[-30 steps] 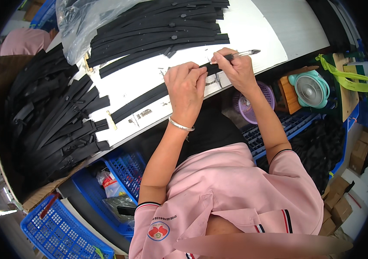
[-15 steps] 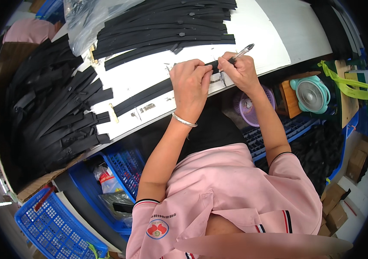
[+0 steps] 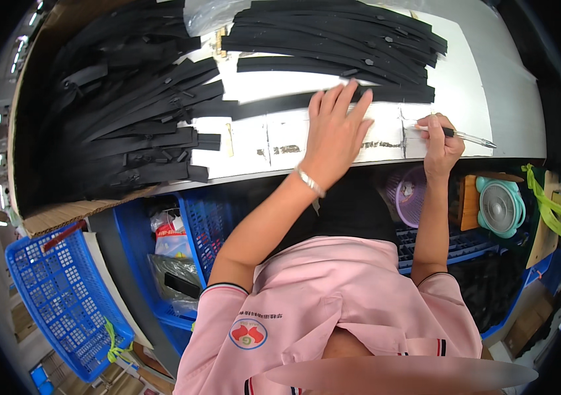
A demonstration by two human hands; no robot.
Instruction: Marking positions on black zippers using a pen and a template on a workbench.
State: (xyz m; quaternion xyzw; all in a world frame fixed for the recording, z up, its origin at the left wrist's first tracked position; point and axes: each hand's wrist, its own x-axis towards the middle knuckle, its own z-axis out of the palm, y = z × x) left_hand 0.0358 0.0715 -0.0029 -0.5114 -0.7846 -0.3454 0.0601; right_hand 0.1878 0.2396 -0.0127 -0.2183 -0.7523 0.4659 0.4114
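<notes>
L hand (image 3: 338,131) spread, nil gripped, black fabric strip (image 3: 274,103) under fingers (image 3: 342,103); R hand (image 3: 444,150) curled round 1 clear plastic pen (image 3: 470,137).

Your head-worn left fisheye looks down at close range over your shirt (image 3: 372,276), left hand (image 3: 337,135), right hand (image 3: 443,149) and table (image 3: 519,99).

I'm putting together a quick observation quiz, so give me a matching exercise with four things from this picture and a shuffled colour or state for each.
Things:
1. Pen
2. Left hand
3. Small fan
4. Round basket

Colours and states:
A. Purple
B. Fingers over a black strip
C. Turquoise
D. Held in the right hand

Right pairs: 1-D, 2-B, 3-C, 4-A
</notes>
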